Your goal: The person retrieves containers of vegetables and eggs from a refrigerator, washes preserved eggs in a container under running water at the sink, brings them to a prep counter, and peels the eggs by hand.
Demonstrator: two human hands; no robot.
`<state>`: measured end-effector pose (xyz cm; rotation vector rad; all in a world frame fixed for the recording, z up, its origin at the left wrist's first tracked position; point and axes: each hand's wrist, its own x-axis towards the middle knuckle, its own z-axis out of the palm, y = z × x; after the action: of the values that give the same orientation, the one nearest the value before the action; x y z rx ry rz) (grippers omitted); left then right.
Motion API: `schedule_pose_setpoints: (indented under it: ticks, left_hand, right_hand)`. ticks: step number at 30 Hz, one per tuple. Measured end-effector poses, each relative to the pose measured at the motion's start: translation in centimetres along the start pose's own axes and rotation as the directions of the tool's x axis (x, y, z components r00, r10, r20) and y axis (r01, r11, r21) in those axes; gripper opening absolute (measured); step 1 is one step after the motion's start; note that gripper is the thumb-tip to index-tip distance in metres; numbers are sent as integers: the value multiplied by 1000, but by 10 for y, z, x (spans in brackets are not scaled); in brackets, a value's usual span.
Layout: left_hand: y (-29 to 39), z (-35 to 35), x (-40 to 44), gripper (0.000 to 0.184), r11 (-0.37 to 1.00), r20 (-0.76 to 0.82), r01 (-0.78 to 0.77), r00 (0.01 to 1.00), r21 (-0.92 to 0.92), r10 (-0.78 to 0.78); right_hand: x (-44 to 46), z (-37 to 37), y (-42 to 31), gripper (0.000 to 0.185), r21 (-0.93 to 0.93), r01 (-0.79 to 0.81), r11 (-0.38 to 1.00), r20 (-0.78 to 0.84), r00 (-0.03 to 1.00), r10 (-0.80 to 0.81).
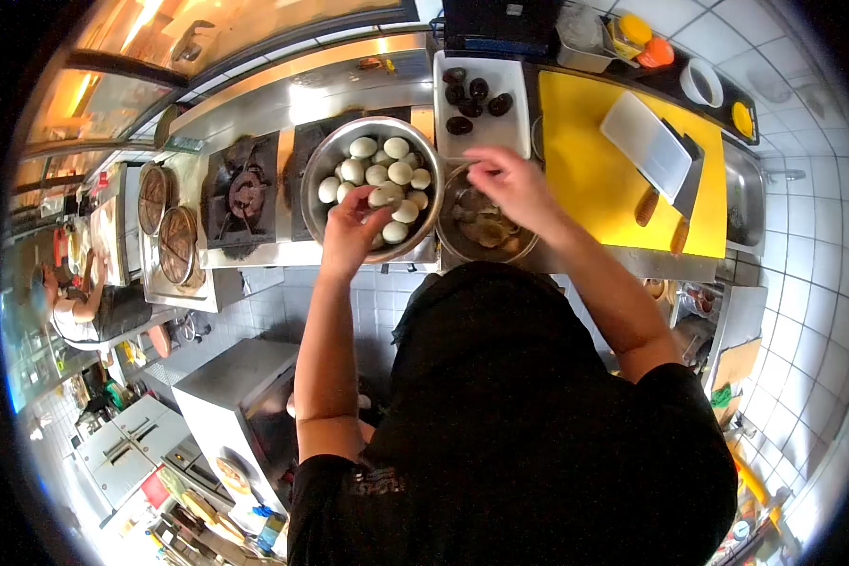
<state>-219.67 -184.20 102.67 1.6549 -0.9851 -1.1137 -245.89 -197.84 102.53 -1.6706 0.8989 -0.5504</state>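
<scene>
My left hand [349, 234] reaches into a steel bowl [424, 151] of pale, whole eggs. Its thumb and fingers close around one egg [384, 195] near the bowl's middle. To the right, my right hand [517, 189] hovers over a second bowl [453, 247] holding wet, brownish shell pieces [486, 226]. Its fingers are partly bent, with a gap between index finger and thumb, and nothing shows in them. Behind that bowl stands a white tray [486, 141] with several dark, shiny peeled eggs [478, 89], which look like century eggs.
A yellow cutting board [575, 141] lies on the right, bearing a white rectangular tray [646, 141] and a cleaver [693, 179]. Beyond is a sink [745, 189]. Gas burners [245, 189] sit to the left. Another person [85, 302] is at the far left.
</scene>
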Motion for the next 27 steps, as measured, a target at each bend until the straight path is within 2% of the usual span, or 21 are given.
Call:
schedule_pose_setpoints:
  ticks: [1,4,6,7,10,12,13,16,22,27]
  left_hand:
    - [9,13,-1,38,978,45,75,997,-194,-67]
    - [19,51,-2,39,939,148,126,986,-321,-82]
    - [32,72,-5,44,884,231,194,968,-426,-101]
    - [33,83,-6,45,823,241,188,968,-536,-64]
    - [25,101,-7,47,842,249,132,968,-523,3]
    - [22,110,-9,49,827,230,96,972,-555,41]
    - [20,111,-9,49,866,235,91,972,-491,31]
    - [20,113,-9,50,939,234,57,972,-340,25]
    - [20,117,-8,48,968,193,-27,978,-249,77]
    - [13,117,-8,51,960,150,-38,985,-277,82]
  right_hand:
    - [-4,5,-4,35,9,144,990,26,989,-144]
    - [-15,19,-9,41,146,323,935,-11,946,-325]
    - [-23,12,-12,38,107,278,955,-8,960,-278]
    - [-27,11,-7,38,102,231,968,-9,973,-231]
    - [-37,7,13,37,262,122,957,-45,992,-114]
    - [-44,0,13,39,278,36,960,8,999,-40]
    - [-48,-2,13,39,288,-9,958,31,1000,0]
    - [-45,-7,0,37,161,149,976,-108,985,-133]
    - [-40,-10,-8,24,38,226,973,-91,971,-222]
    - [-37,-5,5,19,145,167,975,-61,985,-160]
